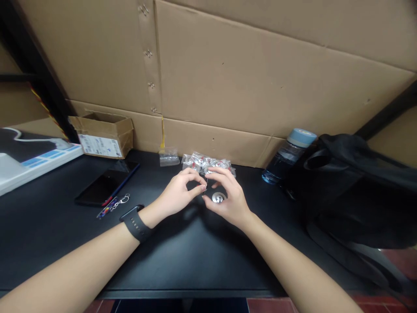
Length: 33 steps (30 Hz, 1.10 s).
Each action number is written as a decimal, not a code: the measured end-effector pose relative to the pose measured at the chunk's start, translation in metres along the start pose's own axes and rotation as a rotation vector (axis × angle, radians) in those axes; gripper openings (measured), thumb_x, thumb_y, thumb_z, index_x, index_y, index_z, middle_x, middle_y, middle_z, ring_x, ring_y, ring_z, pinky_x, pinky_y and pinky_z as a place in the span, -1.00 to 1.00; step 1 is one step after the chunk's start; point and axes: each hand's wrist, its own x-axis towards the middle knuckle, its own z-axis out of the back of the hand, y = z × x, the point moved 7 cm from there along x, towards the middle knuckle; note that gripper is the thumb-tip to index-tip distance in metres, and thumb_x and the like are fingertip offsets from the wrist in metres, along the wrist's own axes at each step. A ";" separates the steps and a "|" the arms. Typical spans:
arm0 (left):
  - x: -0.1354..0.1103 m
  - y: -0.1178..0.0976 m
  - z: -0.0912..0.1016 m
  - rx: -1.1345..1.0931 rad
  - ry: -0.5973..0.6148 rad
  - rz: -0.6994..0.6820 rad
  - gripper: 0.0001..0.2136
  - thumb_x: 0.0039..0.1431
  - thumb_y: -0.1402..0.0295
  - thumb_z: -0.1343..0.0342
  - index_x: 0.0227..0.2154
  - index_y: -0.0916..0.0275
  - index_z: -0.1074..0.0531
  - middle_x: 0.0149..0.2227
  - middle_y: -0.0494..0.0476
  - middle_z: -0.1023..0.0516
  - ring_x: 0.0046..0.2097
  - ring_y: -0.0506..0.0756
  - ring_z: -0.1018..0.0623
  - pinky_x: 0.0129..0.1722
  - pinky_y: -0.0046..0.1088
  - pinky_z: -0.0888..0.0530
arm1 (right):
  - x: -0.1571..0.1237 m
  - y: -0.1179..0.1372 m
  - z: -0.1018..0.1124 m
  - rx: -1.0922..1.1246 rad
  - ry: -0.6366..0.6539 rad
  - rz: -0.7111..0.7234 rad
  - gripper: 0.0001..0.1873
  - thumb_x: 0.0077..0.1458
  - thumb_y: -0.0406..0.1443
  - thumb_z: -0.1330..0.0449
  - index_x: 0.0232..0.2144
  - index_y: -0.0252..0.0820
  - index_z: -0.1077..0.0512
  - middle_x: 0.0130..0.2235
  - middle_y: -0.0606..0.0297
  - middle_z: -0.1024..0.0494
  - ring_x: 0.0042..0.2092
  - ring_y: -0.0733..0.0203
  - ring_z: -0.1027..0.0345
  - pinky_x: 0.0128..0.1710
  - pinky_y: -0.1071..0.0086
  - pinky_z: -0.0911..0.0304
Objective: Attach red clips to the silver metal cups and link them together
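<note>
My left hand (182, 191), with a dark watch (136, 224) at its wrist, pinches a small, thin, shiny piece (206, 187) between thumb and fingertips. That piece appears nearly edge-on, so its exact kind cannot be made out. From the other side my right hand (230, 198) curves round it, thumb below and forefinger above, seemingly at its edges. A round silver metal disc (219, 198) with a hole in its middle lies on the black table just beyond my right thumb. Behind the hands sit several small clear bags (198, 161) with shiny and red parts.
Left on the table (182, 265) are a phone (107, 182), a keyring (114, 206), a power strip (48, 161) and an open cardboard box (104, 137). A flat clear bag (169, 157) lies centre-back. Right stand a blue-lidded bottle (288, 156) and a black backpack (355, 191). Cardboard (260, 78) walls the back.
</note>
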 end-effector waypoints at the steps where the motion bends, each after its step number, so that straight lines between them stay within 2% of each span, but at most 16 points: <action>1: 0.000 -0.001 0.001 0.021 -0.004 -0.002 -0.93 0.21 0.30 -0.23 -0.33 0.15 -0.58 -0.14 0.08 -0.51 -0.02 0.17 -0.51 0.09 -0.23 -0.37 | 0.000 0.001 0.000 0.000 -0.007 -0.003 -0.42 0.03 -0.43 -0.31 0.11 -0.02 -0.39 0.20 0.11 -0.38 0.15 0.01 -0.38 -0.14 0.24 -0.54; 9: -0.005 -0.008 0.006 0.200 -0.049 -0.038 -0.93 0.18 0.43 -0.21 -0.32 0.17 -0.59 -0.14 0.09 -0.51 -0.04 0.17 -0.49 0.03 -0.20 -0.40 | 0.000 0.000 -0.006 0.002 0.056 0.027 -0.53 0.08 -0.43 -0.26 0.05 -0.05 -0.42 -0.01 0.20 -0.56 0.02 0.10 -0.47 -0.07 0.24 -0.51; 14: -0.004 -0.003 0.006 0.162 -0.051 -0.021 -0.92 0.18 0.40 -0.20 -0.32 0.16 -0.61 -0.13 0.10 -0.52 -0.02 0.19 -0.50 0.03 -0.21 -0.41 | 0.001 -0.006 -0.005 -0.008 0.077 -0.002 -0.63 0.13 -0.35 -0.32 0.01 -0.06 -0.45 0.01 0.18 -0.58 0.03 0.08 -0.49 -0.07 0.24 -0.50; 18: -0.002 -0.001 0.007 0.092 -0.058 -0.002 -0.93 0.17 0.35 -0.24 -0.32 0.15 -0.63 -0.13 0.11 -0.52 -0.02 0.19 -0.51 0.07 -0.19 -0.40 | 0.002 -0.014 0.001 0.006 0.043 -0.047 -0.79 0.09 -0.23 -0.41 -0.21 -0.09 -0.53 0.00 0.14 -0.61 0.00 0.06 -0.53 -0.16 0.28 -0.52; 23: -0.002 -0.002 0.007 0.049 -0.062 -0.023 -0.92 0.18 0.32 -0.25 -0.34 0.18 -0.62 -0.15 0.12 -0.51 -0.03 0.19 -0.52 0.07 -0.20 -0.40 | 0.004 -0.020 0.003 0.010 0.046 -0.087 -0.97 0.19 -0.29 -0.33 -0.29 -0.10 -0.56 -0.04 0.16 -0.65 -0.04 0.09 -0.56 -0.03 0.22 -0.49; 33: -0.002 -0.001 0.007 0.107 -0.062 -0.047 -0.93 0.18 0.33 -0.24 -0.33 0.17 -0.60 -0.15 0.11 -0.52 -0.05 0.19 -0.52 0.03 -0.20 -0.41 | 0.002 -0.022 0.001 -0.071 0.085 -0.067 -0.95 0.23 -0.31 -0.26 -0.28 -0.12 -0.55 0.05 0.11 -0.59 0.11 0.05 -0.48 0.02 0.20 -0.47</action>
